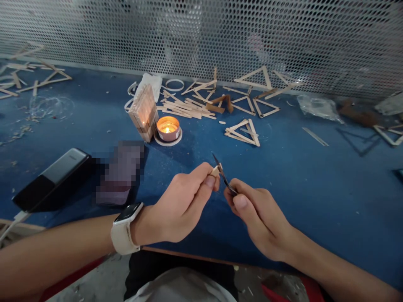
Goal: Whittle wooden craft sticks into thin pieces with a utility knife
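My left hand (185, 201) is closed, pinching a short piece of pale wooden stick (215, 170) between thumb and forefinger. My right hand (258, 214) grips a dark, pointed cutting blade (222, 173); its handle is hidden by the fingers, so I cannot tell if it is scissors or a knife. The blade lies across the stick's end. Beyond the hands, a lit tea candle (168, 128) stands on a round lid, beside an upright block of bundled wooden sticks (144, 113). A small triangle of sticks (243, 132) lies to the right of the candle.
Loose sticks (184, 107) and several stick triangles (267, 107) lie near the perforated metal screen (201, 37). Crumpled clear plastic (317, 109) is at the right. A power bank (53, 178) with a white cable and a blurred phone (121, 174) lie at the left of the blue table (315, 188).
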Action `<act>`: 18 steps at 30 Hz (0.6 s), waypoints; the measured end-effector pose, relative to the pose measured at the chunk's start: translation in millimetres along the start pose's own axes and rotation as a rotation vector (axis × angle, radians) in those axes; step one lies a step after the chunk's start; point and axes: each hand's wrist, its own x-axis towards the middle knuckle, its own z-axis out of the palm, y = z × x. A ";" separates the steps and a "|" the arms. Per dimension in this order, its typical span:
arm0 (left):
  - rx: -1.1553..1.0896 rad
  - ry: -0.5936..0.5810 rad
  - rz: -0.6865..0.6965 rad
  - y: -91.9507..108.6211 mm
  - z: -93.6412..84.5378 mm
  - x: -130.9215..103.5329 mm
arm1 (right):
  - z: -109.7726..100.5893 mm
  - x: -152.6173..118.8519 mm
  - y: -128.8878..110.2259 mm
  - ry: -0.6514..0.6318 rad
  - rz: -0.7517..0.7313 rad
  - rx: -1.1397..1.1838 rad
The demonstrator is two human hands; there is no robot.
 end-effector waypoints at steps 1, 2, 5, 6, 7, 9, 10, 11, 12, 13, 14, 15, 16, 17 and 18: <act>0.002 0.021 -0.010 -0.9 0.3 0.2 | 0.4 -0.3 0.0 0.007 -0.001 -0.001; 0.003 0.047 -0.021 -1.9 0.4 0.5 | 0.7 -0.9 0.2 0.013 -0.006 -0.002; -0.002 0.124 -0.040 -3.8 0.1 2.0 | 1.4 -2.6 1.8 0.018 -0.009 -0.004; -0.007 0.134 -0.039 -3.8 -0.1 2.5 | 1.4 -2.8 2.5 0.019 -0.004 -0.004; -0.007 0.131 -0.036 -3.3 -0.3 2.9 | 1.3 -2.7 3.2 0.021 0.004 -0.002; -0.001 0.114 -0.041 -1.7 -0.7 3.2 | 0.8 -2.1 4.2 0.026 0.019 0.006; 0.004 0.108 -0.047 -0.9 -0.9 3.1 | 0.4 -1.6 4.5 0.030 0.022 0.009; 0.008 0.106 -0.053 -0.2 -1.0 3.0 | 0.0 -1.3 4.6 0.033 0.026 0.012; 0.012 0.110 -0.058 0.3 -1.2 2.9 | -0.5 -1.1 4.5 0.034 0.031 0.013; 0.012 0.114 -0.061 0.5 -1.3 2.7 | -1.1 -1.1 4.3 0.036 0.033 0.016; 0.012 0.118 -0.060 0.3 -1.4 2.7 | -1.6 -1.4 4.0 0.036 0.035 0.021; 0.012 0.118 -0.056 0.0 -1.4 2.6 | -2.3 -1.9 3.7 0.035 0.035 0.030; 0.013 0.116 -0.050 -0.6 -1.3 2.7 | -3.0 -2.5 3.3 0.034 0.033 0.039; 0.015 0.112 -0.043 -1.3 -1.2 2.8 | -3.7 -3.2 3.0 0.033 0.031 0.050; 0.017 0.106 -0.034 -2.0 -0.9 3.0 | -4.5 -4.0 2.6 0.031 0.026 0.063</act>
